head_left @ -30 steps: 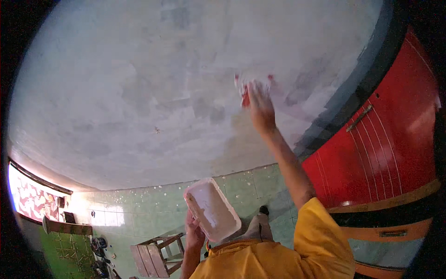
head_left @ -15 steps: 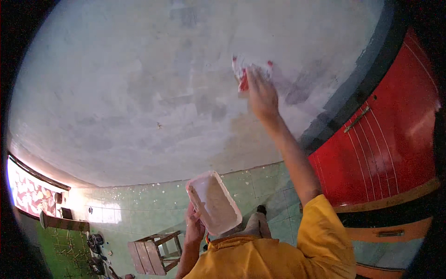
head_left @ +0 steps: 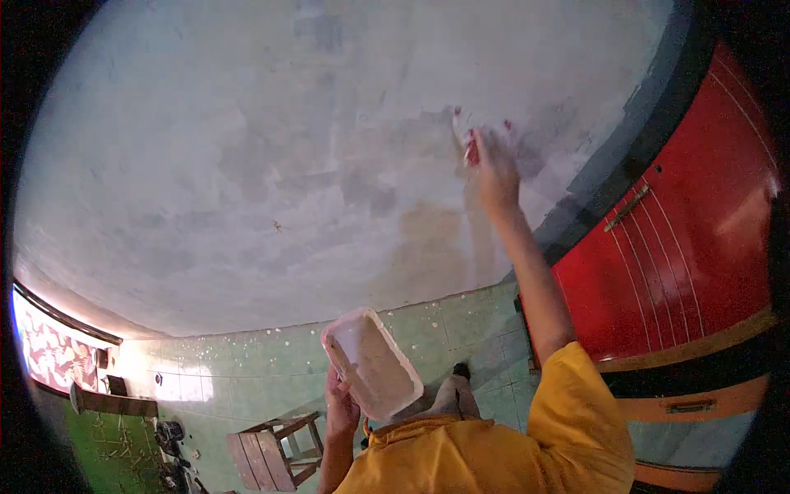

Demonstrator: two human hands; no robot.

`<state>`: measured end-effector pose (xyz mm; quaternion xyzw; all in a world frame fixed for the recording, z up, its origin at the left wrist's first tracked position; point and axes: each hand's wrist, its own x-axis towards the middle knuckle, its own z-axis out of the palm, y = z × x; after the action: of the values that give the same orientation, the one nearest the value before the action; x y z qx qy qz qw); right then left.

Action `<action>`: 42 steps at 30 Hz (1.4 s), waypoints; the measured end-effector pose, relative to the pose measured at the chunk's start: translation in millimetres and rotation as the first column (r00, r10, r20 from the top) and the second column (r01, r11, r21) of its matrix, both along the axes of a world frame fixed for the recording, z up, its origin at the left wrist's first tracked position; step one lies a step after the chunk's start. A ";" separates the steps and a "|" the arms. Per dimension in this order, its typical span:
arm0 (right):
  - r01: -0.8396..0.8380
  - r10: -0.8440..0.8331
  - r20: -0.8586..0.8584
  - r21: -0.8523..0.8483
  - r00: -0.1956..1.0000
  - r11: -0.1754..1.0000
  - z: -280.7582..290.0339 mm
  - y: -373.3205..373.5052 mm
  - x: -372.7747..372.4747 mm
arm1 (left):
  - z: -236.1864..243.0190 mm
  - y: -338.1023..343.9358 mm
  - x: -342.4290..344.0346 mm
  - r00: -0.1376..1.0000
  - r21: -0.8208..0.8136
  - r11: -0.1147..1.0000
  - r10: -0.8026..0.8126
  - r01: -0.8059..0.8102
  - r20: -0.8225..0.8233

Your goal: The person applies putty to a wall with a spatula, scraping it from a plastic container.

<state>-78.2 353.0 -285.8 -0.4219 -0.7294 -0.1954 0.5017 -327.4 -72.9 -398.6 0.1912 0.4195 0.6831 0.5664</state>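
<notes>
My right hand (head_left: 496,169) is raised against the grey plastered wall (head_left: 247,165) and is shut on a small paint roller (head_left: 463,136) with a red frame. The roller head touches the wall just above my fingers, beside a darker wet patch. My left hand (head_left: 341,407) holds a white rectangular plastic tray (head_left: 372,362) from below at chest height, tilted, with pale paint inside. A yellow sleeve covers my right upper arm.
A red panelled door (head_left: 683,247) with a wooden frame stands right of the wall. Green floor tiles (head_left: 247,370) lie below. A wooden stool (head_left: 276,449) stands at the lower left near some clutter. A patterned cloth hangs at the far left edge.
My right hand has slid the roller up and a little to the right along the wall. The tray in my left hand has barely shifted.
</notes>
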 end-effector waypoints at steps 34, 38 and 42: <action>-0.882 -0.070 -0.917 -0.397 0.392 0.253 -60.3 -378.2 107.7 | 43.3 -49.2 145.7 0.993 -0.070 0.998 0.007 0.001 0.120; -0.773 0.151 -0.773 -0.557 0.616 0.303 -67.9 -410.8 140.0 | 56.8 -71.8 187.7 0.979 -0.106 0.993 0.064 -0.044 0.192; -0.808 0.184 -0.790 -0.550 0.585 0.211 -68.3 -417.3 155.9 | 70.8 -80.6 209.6 0.974 -0.116 0.992 -0.013 0.041 0.227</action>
<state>77.7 -64.3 -354.1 -0.3732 -0.6235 0.5409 0.4235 -117.8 -153.5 -327.7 0.0836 0.3899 0.6662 0.6301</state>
